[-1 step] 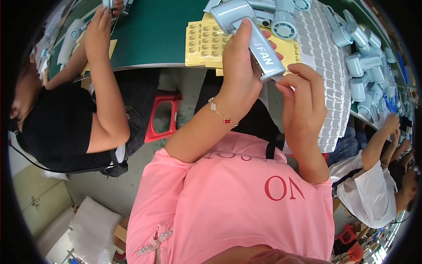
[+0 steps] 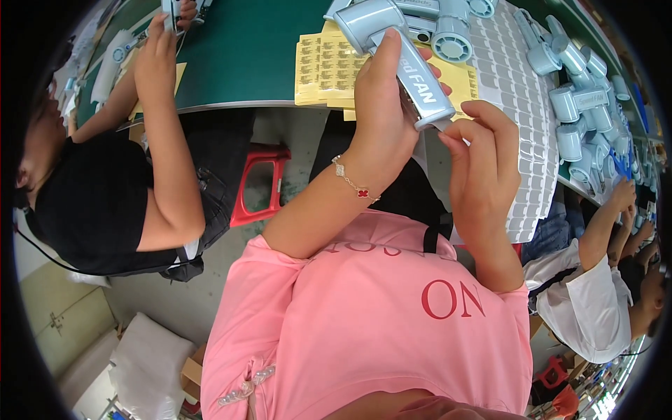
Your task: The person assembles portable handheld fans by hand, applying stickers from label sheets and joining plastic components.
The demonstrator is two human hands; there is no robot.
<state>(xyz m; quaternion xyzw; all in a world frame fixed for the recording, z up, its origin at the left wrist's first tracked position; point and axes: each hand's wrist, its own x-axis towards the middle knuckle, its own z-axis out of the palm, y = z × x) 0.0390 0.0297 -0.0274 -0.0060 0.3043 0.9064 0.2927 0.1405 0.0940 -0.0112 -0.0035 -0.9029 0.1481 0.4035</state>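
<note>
A light-blue handheld fan (image 2: 422, 87) is gripped by its handle in my left hand (image 2: 383, 105), thumb along the near side and fingertips showing beyond the far side. Its round head points up and left; the handle's bottom end is toward my right hand (image 2: 485, 157). There my thumb and index finger pinch a small, thin, translucent label (image 2: 443, 125) at the handle's end. The label's exact outline is too small to make out. Under the fan, yellow sticker sheets (image 2: 341, 68) lie in a stack at the table's edge.
A large sheet of grey-white labels (image 2: 530, 150) drapes over the table edge on the right. Beyond it several light-blue fans (image 2: 584, 98) lie heaped. More fans (image 2: 451, 38) lie behind my left hand. A person in black (image 2: 98, 189) works at left, near a red stool (image 2: 260, 183).
My hands, the fan and the label keep their places. The person at left has shifted a forearm slightly.
</note>
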